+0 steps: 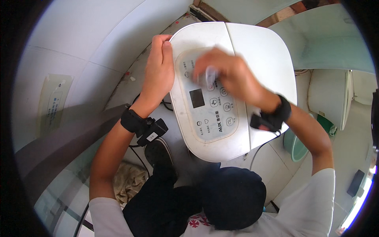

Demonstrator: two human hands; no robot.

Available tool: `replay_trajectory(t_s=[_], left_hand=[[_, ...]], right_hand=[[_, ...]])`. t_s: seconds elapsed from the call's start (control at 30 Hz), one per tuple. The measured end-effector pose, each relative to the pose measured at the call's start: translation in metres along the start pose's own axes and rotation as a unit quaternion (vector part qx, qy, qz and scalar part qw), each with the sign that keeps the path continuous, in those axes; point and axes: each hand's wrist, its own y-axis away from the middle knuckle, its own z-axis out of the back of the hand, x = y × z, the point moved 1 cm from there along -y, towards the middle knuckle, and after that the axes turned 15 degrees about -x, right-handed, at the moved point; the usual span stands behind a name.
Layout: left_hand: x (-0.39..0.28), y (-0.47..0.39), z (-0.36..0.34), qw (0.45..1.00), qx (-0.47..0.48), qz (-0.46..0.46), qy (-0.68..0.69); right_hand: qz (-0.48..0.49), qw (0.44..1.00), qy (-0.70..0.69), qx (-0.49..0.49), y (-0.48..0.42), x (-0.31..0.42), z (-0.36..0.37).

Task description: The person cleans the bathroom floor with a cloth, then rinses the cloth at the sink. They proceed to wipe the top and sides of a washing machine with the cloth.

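A white AUX appliance (266, 53) with a rounded top stands before me, turned at an angle. Its touch control panel (220, 118) carries icons, writing and a dark square display (197, 98). My left hand (160, 63) grips the appliance's left edge near the far corner, thumb on the side and fingers curled around the rim. Over the upper part of the panel is my right hand (225, 71), blurred by motion. Its bent fingers hold a small pale thing (210, 74), too blurred to name. Black straps with small devices sit on both wrists.
A crumpled brown towel (130, 180) lies on the floor at lower left, near my black shoe (159, 155). A dark-framed glass panel (68, 136) runs along the left. To the right are a pale green basin (299, 146) and a white fixture (328, 94). Black cables hang from the wrist devices.
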Motion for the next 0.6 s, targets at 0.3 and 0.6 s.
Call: replay_trajectory(t_s=[0.3, 0.6], left_hand=[[0.004, 0.004, -0.003, 1.000, -0.012, 0.005, 0.021], [-0.004, 0.001, -0.005, 0.999, -0.006, 0.019, 0.027]], right_hand=[[0.023, 0.978, -0.136, 0.155, 0.048, 0.051, -0.031], [-0.050, 0.967, 0.137, -0.211, -0.025, -0.057, 0.016]])
